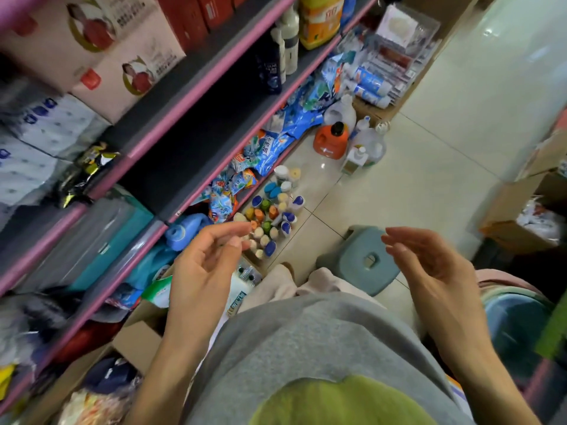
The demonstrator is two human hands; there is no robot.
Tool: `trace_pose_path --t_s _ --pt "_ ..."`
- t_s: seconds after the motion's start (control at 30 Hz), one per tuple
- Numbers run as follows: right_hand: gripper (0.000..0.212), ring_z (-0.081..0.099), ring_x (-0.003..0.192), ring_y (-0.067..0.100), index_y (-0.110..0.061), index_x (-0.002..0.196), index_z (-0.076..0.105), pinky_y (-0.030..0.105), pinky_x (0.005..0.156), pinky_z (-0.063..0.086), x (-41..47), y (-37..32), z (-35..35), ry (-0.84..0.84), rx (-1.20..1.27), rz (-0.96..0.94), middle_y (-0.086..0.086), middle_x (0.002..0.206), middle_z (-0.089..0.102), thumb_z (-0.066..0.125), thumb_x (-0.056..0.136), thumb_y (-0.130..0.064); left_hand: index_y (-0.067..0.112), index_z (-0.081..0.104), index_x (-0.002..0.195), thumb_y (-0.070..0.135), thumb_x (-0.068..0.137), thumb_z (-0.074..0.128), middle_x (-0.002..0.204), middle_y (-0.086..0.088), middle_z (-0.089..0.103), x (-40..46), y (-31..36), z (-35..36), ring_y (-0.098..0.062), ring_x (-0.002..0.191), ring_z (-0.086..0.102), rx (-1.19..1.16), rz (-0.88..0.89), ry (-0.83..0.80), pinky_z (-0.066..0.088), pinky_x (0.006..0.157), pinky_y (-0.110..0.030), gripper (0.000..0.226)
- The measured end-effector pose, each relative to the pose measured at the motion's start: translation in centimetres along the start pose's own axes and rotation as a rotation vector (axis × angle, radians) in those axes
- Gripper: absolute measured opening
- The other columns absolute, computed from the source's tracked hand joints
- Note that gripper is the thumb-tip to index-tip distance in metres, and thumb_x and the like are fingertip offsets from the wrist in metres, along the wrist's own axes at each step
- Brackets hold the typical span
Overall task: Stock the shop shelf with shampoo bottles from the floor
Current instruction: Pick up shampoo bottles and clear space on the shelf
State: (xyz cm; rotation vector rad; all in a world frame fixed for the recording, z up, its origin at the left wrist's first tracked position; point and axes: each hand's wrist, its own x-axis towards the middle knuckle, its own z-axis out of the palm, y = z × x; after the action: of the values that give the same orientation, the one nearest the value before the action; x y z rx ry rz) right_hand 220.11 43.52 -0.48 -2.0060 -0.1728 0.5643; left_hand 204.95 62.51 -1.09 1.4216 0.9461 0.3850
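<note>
Head view. Left hand and right hand hover side by side, fingers loosely curled, grasping nothing. Bottles, caps up, stand clustered on the floor at 12 o'clock from the left hand, beside a stool. Shelf, running toward 1 o'clock, is mostly bare, with only a few dark and white bottles at its far end; stocking seems barely begun. Print on the detergent bags is too blurred to read.
</note>
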Motion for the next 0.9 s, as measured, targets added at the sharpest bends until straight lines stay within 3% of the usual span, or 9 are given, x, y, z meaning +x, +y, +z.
trace_pose_path --t_s 0.23,0.6,0.73,0.83,0.9 --pt "0.022 0.065 0.094 -0.004 -0.026 0.094 0.068 0.006 0.080 0.047 0.0 -0.4 2.1 -0.054 -0.032 -0.005 -0.012 0.100 0.072 0.057 0.093 -0.008 0.019 0.067 0.104 0.012 0.094 0.050 0.104 0.005 0.070 2.3 -0.4 -2.1 -0.012 0.098 0.066 0.044 0.023 -0.018 0.049 0.081 -0.015 0.020" --pt "0.020 0.067 0.088 -0.002 -0.023 0.097 0.069 0.007 0.078 0.049 4.4 -2.0 2.4 -0.109 -0.044 -0.060 -0.012 0.092 0.074 0.058 0.092 -0.007 0.027 0.068 0.098 0.010 0.094 0.050 0.102 0.011 0.070 5.1 -0.3 -2.0 -0.008 0.098 0.066 -0.033 0.016 0.105 0.049 0.086 -0.014 0.025" --pt "0.023 0.067 0.085 0.000 -0.029 0.089 0.069 0.008 0.075 0.050 9.0 -3.3 2.4 -0.194 -0.044 -0.093 -0.016 0.090 0.073 0.058 0.092 -0.010 0.019 0.067 0.101 0.007 0.093 0.051 0.102 0.011 0.070 6.7 0.0 -0.5 -0.005 0.097 0.065 -0.031 0.019 0.200 0.049 0.083 -0.013 0.022" --pt "0.027 0.067 0.087 0.004 -0.030 0.087 0.070 0.016 0.079 0.052 14.2 -4.5 2.7 -0.300 -0.119 -0.151 -0.015 0.090 0.073 0.058 0.090 -0.006 0.018 0.067 0.100 0.006 0.093 0.052 0.102 0.010 0.070 8.5 0.0 1.4 -0.006 0.098 0.065 -0.073 0.001 0.316 0.049 0.085 -0.015 0.021" --pt "0.026 0.067 0.086 0.001 -0.029 0.088 0.070 0.012 0.077 0.050 18.1 -5.5 3.1 -0.390 -0.183 -0.199 -0.017 0.090 0.073 0.059 0.089 -0.005 0.016 0.067 0.100 0.004 0.092 0.053 0.101 0.007 0.071 9.8 0.0 3.1 -0.008 0.099 0.065 -0.106 -0.022 0.393 0.049 0.087 -0.018 0.020"
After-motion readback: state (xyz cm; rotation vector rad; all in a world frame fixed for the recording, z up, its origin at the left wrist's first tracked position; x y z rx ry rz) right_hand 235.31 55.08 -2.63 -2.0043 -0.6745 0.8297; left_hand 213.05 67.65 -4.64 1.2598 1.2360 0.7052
